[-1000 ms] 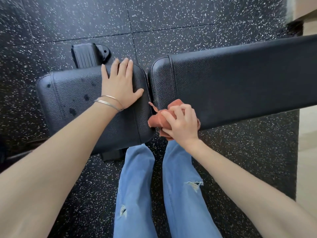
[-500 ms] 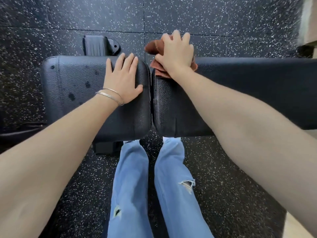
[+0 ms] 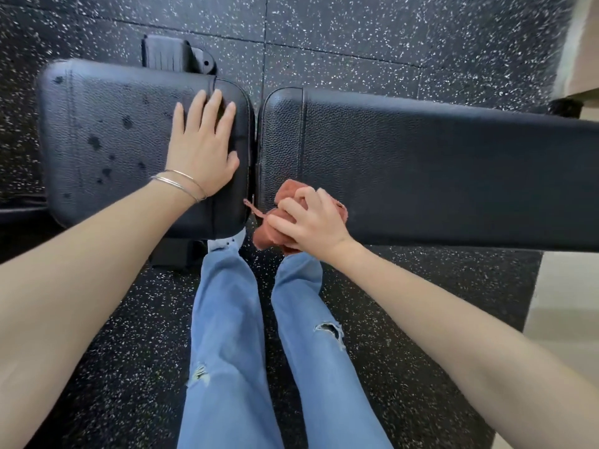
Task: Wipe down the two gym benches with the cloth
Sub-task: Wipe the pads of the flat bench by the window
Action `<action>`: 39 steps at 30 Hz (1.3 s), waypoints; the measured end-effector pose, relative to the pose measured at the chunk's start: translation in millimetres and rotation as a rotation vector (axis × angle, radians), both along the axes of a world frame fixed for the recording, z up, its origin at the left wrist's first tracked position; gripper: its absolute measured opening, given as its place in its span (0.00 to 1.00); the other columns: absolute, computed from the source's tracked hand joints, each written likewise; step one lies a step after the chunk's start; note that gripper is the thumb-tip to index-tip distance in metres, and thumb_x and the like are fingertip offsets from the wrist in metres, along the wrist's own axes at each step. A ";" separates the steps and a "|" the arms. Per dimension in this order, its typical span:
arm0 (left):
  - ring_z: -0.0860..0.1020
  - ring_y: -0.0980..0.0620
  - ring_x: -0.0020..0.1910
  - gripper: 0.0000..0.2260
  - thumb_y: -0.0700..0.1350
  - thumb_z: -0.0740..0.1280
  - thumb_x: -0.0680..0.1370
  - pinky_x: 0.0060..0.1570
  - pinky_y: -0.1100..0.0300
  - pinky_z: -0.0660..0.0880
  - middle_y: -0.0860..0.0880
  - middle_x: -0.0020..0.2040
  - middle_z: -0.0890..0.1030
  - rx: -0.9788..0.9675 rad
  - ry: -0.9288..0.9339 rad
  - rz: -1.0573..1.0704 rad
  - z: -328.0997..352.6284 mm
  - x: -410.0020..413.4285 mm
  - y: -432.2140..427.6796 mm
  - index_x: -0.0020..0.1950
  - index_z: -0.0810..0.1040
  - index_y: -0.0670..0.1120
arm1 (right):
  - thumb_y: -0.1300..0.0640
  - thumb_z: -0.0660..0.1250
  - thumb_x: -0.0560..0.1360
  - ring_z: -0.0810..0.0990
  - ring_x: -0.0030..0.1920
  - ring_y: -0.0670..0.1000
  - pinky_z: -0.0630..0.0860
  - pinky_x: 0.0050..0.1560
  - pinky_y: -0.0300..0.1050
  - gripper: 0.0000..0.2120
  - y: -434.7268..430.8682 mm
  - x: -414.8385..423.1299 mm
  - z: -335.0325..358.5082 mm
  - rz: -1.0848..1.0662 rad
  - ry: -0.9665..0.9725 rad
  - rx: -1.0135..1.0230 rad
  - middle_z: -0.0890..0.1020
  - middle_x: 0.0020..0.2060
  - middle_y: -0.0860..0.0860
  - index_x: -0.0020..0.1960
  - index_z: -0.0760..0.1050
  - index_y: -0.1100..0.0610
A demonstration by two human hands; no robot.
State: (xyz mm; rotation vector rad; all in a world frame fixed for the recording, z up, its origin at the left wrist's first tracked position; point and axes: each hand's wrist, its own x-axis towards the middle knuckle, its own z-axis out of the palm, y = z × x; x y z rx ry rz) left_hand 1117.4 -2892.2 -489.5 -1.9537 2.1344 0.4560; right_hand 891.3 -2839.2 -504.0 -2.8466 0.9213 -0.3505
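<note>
Two black padded bench sections lie side by side below me. The short left pad (image 3: 107, 147) shows several dark wet spots. My left hand (image 3: 202, 150), with thin bangles at the wrist, rests flat on its right end, fingers straight. The long right pad (image 3: 437, 170) runs off to the right. My right hand (image 3: 311, 222) grips a crumpled rust-red cloth (image 3: 270, 234) at the near left corner of the right pad, and part of the cloth hangs over the pad's front edge.
Black speckled rubber floor tiles (image 3: 372, 37) surround the bench. A black frame part (image 3: 175, 56) sticks out behind the left pad. My legs in blue jeans (image 3: 227, 319) stand against the bench front. A pale floor strip (image 3: 567, 303) lies at right.
My right hand has drawn the cloth from the far edge of the right pad back to its near edge. My left hand stays flat on the left pad.
</note>
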 end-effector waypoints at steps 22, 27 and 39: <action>0.52 0.40 0.76 0.31 0.47 0.62 0.75 0.73 0.40 0.48 0.39 0.77 0.54 0.003 0.116 -0.036 2.7 6.1 18.3 0.76 0.56 0.43 | 0.44 0.67 0.67 0.69 0.52 0.58 0.69 0.45 0.46 0.19 -96.1 6.6 10.0 -1.082 0.091 0.169 0.75 0.54 0.53 0.55 0.76 0.50; 0.53 0.41 0.76 0.30 0.47 0.62 0.76 0.74 0.42 0.48 0.40 0.77 0.55 0.004 0.139 -0.057 7.8 34.6 14.9 0.76 0.56 0.43 | 0.49 0.71 0.67 0.70 0.51 0.61 0.71 0.45 0.52 0.19 -50.6 46.3 17.2 -0.970 0.135 0.232 0.75 0.56 0.56 0.57 0.76 0.51; 0.54 0.38 0.75 0.30 0.46 0.63 0.75 0.73 0.43 0.49 0.37 0.76 0.56 -0.001 0.147 0.017 9.6 122.5 30.4 0.75 0.58 0.40 | 0.48 0.76 0.63 0.72 0.50 0.63 0.71 0.46 0.54 0.22 -25.1 121.9 27.7 -0.478 0.208 0.400 0.77 0.52 0.57 0.54 0.79 0.52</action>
